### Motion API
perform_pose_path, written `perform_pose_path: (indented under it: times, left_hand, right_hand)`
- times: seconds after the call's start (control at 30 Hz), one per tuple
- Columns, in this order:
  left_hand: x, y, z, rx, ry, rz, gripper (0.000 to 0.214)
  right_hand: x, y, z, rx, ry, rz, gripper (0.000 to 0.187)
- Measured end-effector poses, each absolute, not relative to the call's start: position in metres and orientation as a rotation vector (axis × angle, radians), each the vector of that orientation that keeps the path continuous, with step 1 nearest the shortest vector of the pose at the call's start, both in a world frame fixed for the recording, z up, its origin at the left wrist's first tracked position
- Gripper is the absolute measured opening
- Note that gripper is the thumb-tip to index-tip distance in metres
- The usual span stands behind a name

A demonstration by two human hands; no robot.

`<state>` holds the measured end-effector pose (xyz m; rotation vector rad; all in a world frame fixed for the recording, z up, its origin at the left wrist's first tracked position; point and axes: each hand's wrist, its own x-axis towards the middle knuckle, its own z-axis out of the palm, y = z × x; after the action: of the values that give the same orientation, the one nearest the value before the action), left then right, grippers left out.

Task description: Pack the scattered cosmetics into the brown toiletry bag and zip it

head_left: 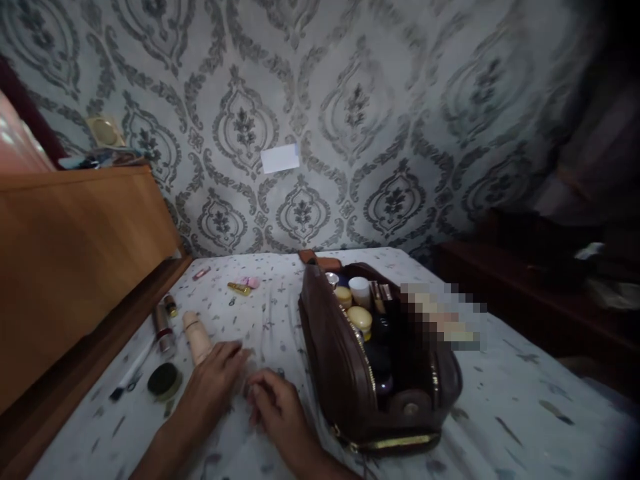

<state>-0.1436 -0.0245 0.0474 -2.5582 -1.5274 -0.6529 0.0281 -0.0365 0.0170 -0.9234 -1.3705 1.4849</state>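
My left hand (217,370) is low over the patterned white sheet, fingers stretched out and slightly blurred. Its knuckles are close to the lower end of a beige bottle (197,337); whether they touch is unclear. My right hand (280,403) is just beside it, fingers curled in, and what they may hold is hidden. To the right stands a brown toiletry bag (340,360), unzipped and wide at the top. Inside are a white-lidded jar (359,291), a yellowish round container (360,320) and several dark items.
Left of my hands lie a dark round compact (164,380), a brush (133,370), a metallic tube (163,328) and a small gold-banded bottle (171,305). Farther back is a gold hair clip (239,289). A wooden headboard (85,267) borders the left; a patterned wall (330,133) rises behind.
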Motion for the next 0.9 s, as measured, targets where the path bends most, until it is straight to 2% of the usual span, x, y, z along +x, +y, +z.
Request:
perform_pose_path:
  times: [0.17,0.27,0.37,0.53,0.9]
  left_hand:
    - [-0.131,-0.04,0.077,-2.498,-1.925,-1.548,0.026]
    - [-0.13,-0.044,0.079,-2.327,-2.196,-2.028,0.03]
    - [-0.128,-0.048,0.078,-2.223,-2.264,-2.279,0.036]
    - [-0.122,-0.054,0.084,-2.18,-2.334,-2.281,0.037]
    - [-0.126,-0.046,0.104,-2.273,-2.446,-1.777,0.051]
  right_hand:
    - [0.028,-0.036,0.015,-0.878,-1.353,1.484,0.028]
    - [0.026,-0.037,0.013,-0.854,-1.345,1.503,0.033]
    - [0.026,-0.038,0.014,-0.846,-1.353,1.487,0.037]
    - [0.026,-0.041,0.015,-0.86,-1.357,1.463,0.036]
    - [0.022,-0.041,0.008,-0.89,-1.325,1.454,0.024]
